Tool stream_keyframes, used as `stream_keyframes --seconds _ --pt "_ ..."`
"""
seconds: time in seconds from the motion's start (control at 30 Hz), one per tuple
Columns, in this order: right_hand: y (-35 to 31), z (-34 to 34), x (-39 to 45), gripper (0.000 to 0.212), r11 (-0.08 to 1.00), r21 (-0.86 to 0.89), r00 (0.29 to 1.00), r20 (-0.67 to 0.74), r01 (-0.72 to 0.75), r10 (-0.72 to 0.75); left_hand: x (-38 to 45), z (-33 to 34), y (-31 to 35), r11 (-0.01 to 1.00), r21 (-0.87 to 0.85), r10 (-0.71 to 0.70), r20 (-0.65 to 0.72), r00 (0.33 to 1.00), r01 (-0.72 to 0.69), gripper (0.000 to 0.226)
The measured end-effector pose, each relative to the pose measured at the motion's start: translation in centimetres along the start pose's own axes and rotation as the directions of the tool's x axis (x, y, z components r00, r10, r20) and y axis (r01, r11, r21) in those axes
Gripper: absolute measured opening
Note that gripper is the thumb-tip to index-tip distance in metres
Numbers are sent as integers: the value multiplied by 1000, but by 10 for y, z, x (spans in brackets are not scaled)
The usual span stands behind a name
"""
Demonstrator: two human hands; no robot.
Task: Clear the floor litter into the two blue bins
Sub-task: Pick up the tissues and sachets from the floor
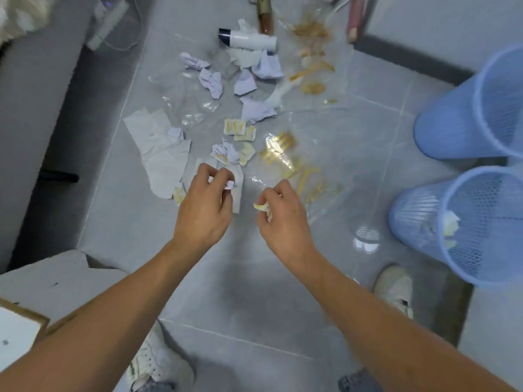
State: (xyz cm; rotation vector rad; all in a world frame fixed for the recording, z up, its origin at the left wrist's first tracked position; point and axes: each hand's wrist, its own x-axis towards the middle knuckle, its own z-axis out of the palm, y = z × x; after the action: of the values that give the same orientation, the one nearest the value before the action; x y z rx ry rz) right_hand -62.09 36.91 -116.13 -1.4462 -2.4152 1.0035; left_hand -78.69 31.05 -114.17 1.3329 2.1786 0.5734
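Litter lies spread over the grey tiled floor [283,292]: crumpled lilac paper scraps [210,82], a large white crumpled sheet [161,151], yellow-printed wrappers [235,127] and clear plastic film with gold print [278,149]. My left hand [202,206] is closed on a small lilac paper scrap [229,184]. My right hand [283,215] pinches a yellowish wrapper piece [261,207]. Two blue mesh bins stand at the right: the near bin [424,219] holds some scraps, the far bin [452,117] is behind it.
A white tube bottle [249,40] and a brown bottle [265,18] lie at the far end of the litter. A dark skirting and grey wall [42,94] run along the left. Cardboard boxes [56,284] sit at bottom left. My white shoes [396,290] are below.
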Motion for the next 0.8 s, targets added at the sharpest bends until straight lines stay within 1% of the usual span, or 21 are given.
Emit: stream_keyframes --seconds 0.07,0.1,0.17,0.23,0.33,0.43,0.5,0.53,0.6,0.63,0.7,0.8 --pt "20 -55 -9 21 998 19 995 -72 -64 65 8 7 63 997 -54 58 41 997 -56 6" --pt "33 -82 -14 21 996 24 990 -108 -87 90 10 13 95 993 -87 88 63 994 -83 6" --pt "63 -135 -28 18 992 45 977 -172 -120 126 12 31 159 978 -157 154 108 982 -136 12" --pt "97 -181 -45 16 985 50 961 -215 -168 174 11 55 218 962 -189 228 150 962 -199 20" --pt "151 -236 -73 13 957 9 919 -275 -290 281 6 99 291 943 -193 309 194 931 -272 28" --pt "203 -277 -99 14 917 36 856 -345 -397 384 1 145 352 923 -179 376 244 894 -339 31" --pt "232 -292 -110 14 899 57 830 -363 -434 424 -1 172 377 915 -157 404 297 865 -373 37" --pt "243 -298 -115 16 894 57 828 -356 -445 434 -1 182 386 914 -128 405 354 843 -386 43" --pt "261 -306 -123 28 882 27 835 -307 -471 456 2 198 395 919 -9 347 497 795 -395 61" --pt "267 -309 -126 34 875 5 838 -282 -485 466 3 200 396 915 53 309 542 781 -399 68" --pt "271 -316 -129 40 865 -18 835 -271 -501 478 2 192 397 900 110 299 547 782 -422 71" --pt "255 -319 -123 41 872 -11 845 -255 -489 471 2 156 381 895 140 307 495 813 -424 62"
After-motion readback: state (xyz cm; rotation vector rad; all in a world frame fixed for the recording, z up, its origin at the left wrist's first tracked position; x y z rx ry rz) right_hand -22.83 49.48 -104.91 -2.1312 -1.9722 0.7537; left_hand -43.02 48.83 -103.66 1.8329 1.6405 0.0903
